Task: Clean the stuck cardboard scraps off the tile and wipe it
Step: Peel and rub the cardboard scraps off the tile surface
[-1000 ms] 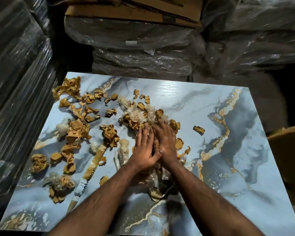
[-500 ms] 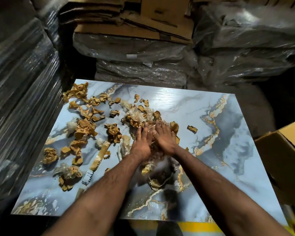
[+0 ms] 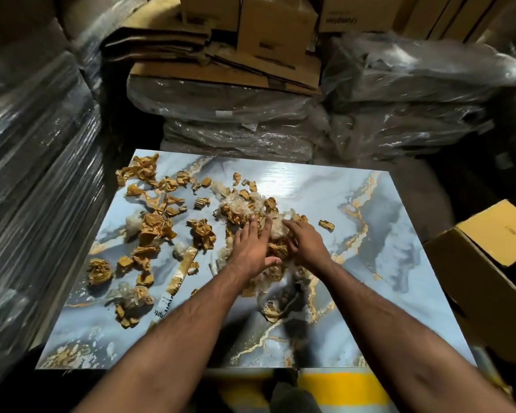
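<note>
A glossy blue-grey marble tile (image 3: 385, 278) with gold veins lies flat in front of me. Torn brown cardboard scraps (image 3: 155, 228) and crumpled clear plastic bits (image 3: 242, 205) litter its left and middle. My left hand (image 3: 252, 248) lies flat, fingers straight, on a heap of scraps at the tile's centre. My right hand (image 3: 306, 244) rests just right of it with fingers spread over the same heap. A strip of brown tape (image 3: 181, 271) lies left of my left forearm. One single scrap (image 3: 326, 225) sits apart to the right.
Plastic-wrapped stacks (image 3: 33, 174) rise close along the left. Wrapped bundles (image 3: 236, 129) topped with flattened cardboard (image 3: 230, 67) stand behind the tile. An open cardboard box (image 3: 489, 263) sits at the right edge. The tile's right half carries no scraps.
My hands have parted slightly over the heap, the left fingers spreading and the right shifting rightward. My head has pulled back, so more of the tile and the stacks behind shows.
</note>
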Tool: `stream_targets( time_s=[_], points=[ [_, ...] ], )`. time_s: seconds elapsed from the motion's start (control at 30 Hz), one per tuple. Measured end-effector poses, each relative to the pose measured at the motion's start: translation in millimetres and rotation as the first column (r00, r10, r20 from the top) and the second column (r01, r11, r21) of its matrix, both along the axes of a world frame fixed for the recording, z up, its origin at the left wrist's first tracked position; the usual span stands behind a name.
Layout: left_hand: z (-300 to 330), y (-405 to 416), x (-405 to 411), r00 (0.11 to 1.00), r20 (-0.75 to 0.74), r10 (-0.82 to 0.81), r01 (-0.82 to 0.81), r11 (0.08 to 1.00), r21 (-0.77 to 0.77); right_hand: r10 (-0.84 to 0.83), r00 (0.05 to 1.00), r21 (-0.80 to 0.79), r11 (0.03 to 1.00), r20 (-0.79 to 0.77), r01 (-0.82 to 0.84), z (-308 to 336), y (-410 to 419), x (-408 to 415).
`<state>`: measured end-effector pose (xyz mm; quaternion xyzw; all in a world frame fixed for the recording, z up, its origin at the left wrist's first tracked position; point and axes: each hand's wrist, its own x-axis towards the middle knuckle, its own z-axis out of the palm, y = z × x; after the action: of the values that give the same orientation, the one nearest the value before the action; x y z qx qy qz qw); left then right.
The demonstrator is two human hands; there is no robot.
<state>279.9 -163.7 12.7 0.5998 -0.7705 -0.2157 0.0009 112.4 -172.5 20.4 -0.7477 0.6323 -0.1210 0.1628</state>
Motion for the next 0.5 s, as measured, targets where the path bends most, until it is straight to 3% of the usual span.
stream_targets(
  time_s=[0.23,0.5],
  points=[
    [17,13,13,0.996,-0.089,-0.01,0.003,0.997,-0.073,-0.021,0.999,-0.143,0.989,0.039,0.027,11,0,-15],
    [24,40,26,0.989,-0.139,0.047,-0.058,0.996,-0.072,0.09,0.986,-0.243,0.969,0.137,-0.055,20,11,-21]
  ],
)
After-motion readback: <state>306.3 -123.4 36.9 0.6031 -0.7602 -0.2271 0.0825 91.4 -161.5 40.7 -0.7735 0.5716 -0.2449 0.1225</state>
